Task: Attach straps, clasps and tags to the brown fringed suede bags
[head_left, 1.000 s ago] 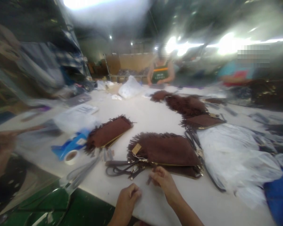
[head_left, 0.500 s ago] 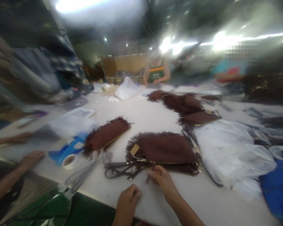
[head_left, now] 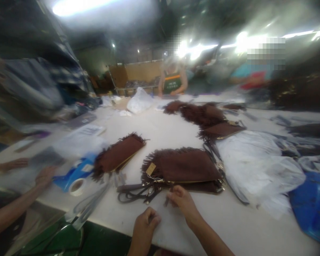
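A dark brown fringed clutch bag (head_left: 190,165) lies flat in front of me, its gold zip edge towards me. A tan tag (head_left: 150,169) on white string rests on its fringe. At that zip edge, my right hand (head_left: 182,202) is closed, pinching a short dark brown strip (head_left: 166,201) that looks like a zip pull. My left hand (head_left: 145,225) is closed just above the table, nearer to me; its curled fingers hide anything in them. Dark wrist straps (head_left: 130,193) with metal clips lie by the bag's left corner.
Another fringed bag (head_left: 120,153) lies left, near a blue tape dispenser (head_left: 76,174). More brown bags (head_left: 202,115) are piled farther back. White plastic bags (head_left: 256,163) and a blue container (head_left: 308,206) stand right. A co-worker's hands (head_left: 45,176) are at the left; others stand across the table (head_left: 160,124).
The view has shifted slightly, so most things sit a little further left. Both my hands keep nearly the same pose. The co-worker's nearer hand has moved towards the tape dispenser.
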Action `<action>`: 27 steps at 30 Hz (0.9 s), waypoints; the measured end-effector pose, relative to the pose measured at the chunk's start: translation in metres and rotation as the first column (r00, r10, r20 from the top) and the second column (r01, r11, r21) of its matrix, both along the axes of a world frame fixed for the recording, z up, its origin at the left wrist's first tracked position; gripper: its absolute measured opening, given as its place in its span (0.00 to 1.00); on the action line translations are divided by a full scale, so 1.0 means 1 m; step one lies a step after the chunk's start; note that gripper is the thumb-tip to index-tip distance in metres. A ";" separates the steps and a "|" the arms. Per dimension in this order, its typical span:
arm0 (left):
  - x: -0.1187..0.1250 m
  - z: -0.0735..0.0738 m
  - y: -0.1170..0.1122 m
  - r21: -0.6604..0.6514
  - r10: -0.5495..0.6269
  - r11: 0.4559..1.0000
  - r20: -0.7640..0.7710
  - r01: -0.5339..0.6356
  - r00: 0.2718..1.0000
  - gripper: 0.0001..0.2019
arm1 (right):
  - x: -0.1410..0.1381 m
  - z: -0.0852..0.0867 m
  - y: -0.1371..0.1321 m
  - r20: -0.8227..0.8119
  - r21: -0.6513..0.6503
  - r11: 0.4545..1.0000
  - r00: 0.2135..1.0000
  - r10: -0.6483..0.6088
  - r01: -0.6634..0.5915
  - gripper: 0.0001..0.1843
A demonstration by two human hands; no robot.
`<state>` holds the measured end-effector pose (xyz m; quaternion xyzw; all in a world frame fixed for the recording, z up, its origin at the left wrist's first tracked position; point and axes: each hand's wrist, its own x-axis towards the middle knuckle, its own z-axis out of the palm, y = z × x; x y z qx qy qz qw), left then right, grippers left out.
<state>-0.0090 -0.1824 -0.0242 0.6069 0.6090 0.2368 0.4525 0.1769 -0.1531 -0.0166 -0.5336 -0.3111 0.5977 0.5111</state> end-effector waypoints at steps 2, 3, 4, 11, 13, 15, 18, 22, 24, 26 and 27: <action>0.000 -0.002 0.000 -0.026 0.026 0.999 0.028 -0.025 0.999 0.12 | 0.001 0.002 0.000 -0.012 0.001 1.000 1.000 0.009 -0.009 0.23; 0.000 -0.004 0.001 -0.039 0.035 0.999 0.037 -0.034 0.999 0.12 | 0.001 0.002 -0.001 -0.016 -0.001 1.000 1.000 0.012 -0.012 0.23; 0.000 -0.006 0.001 -0.050 0.042 0.998 0.044 -0.039 0.998 0.12 | 0.002 0.003 -0.001 -0.020 -0.004 1.000 1.000 0.016 -0.016 0.23; 0.003 -0.017 0.002 -0.057 0.069 0.996 0.094 -0.064 0.993 0.12 | 0.005 0.002 0.000 0.057 -0.013 0.999 0.998 0.035 -0.034 0.23; 0.005 -0.018 0.002 -0.056 0.078 0.996 0.126 -0.072 0.989 0.13 | 0.005 0.000 0.000 0.076 -0.014 0.999 0.996 0.044 -0.043 0.22; 0.007 -0.019 0.001 -0.057 0.090 0.995 0.155 -0.082 0.984 0.13 | 0.005 -0.003 0.000 0.078 -0.010 0.999 0.996 0.051 -0.050 0.22; 0.013 -0.020 0.001 -0.082 0.121 0.991 0.230 -0.104 0.966 0.14 | 0.006 -0.006 0.001 0.073 -0.001 0.997 0.995 0.071 -0.071 0.21; 0.027 -0.019 0.000 -0.199 0.205 0.971 0.398 -0.134 0.894 0.20 | 0.010 -0.011 0.001 0.108 0.009 0.996 0.991 0.084 -0.086 0.20; 0.034 -0.020 0.000 -0.260 0.252 0.955 0.456 -0.143 0.853 0.23 | 0.012 -0.013 0.001 0.129 0.029 0.997 0.989 0.071 -0.076 0.20; 0.041 -0.023 0.000 -0.316 0.298 0.936 0.488 -0.152 0.821 0.26 | 0.015 -0.014 0.001 0.141 0.044 0.996 0.988 0.065 -0.072 0.20; 0.044 -0.025 0.000 -0.343 0.318 0.927 0.500 -0.153 0.805 0.27 | 0.015 -0.014 0.001 0.146 0.046 0.996 0.987 0.065 -0.072 0.20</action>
